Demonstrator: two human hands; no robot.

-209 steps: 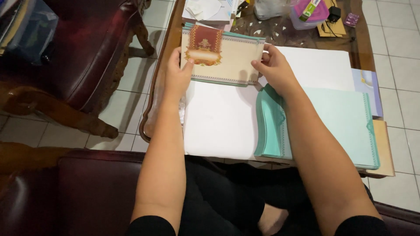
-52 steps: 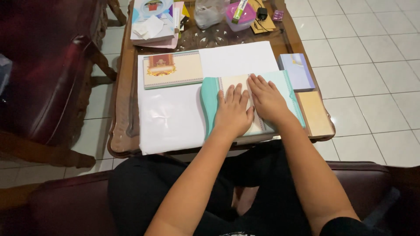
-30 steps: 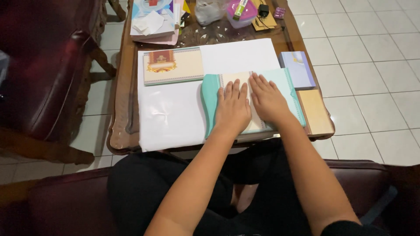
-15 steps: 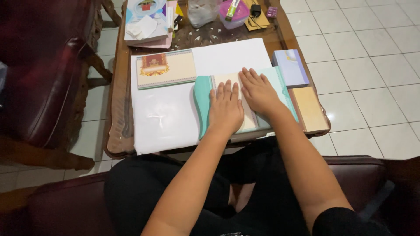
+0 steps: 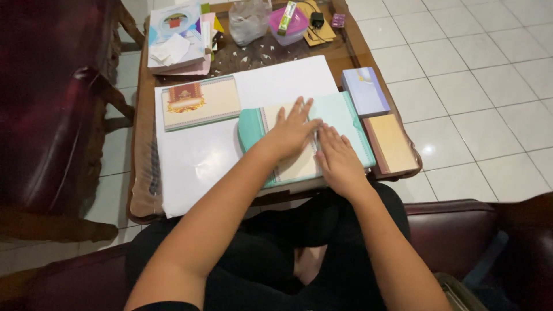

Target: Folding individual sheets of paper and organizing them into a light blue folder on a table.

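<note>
A: Hands, position?

B: Left hand flat, fingers spread, palm down on a cream card lying in the teal folder stack. Right hand also flat and unclenched, just beside the left, pressing the same card. Neither grips anything.

A: Where does that stack sit?

B: Near the front edge of the surface, right of middle, partly on a large white sheet.

A: Around it?

B: Cream card with red ornament toward the left edge, on the white sheet. Lilac card pile and tan card pile along the right edge, one behind the other. Far edge: a heap of papers at the left corner, clear plastic bag, pink-lidded tub.

A: Beyond the surface?

B: Dark red chair left, white tiled floor right.
</note>
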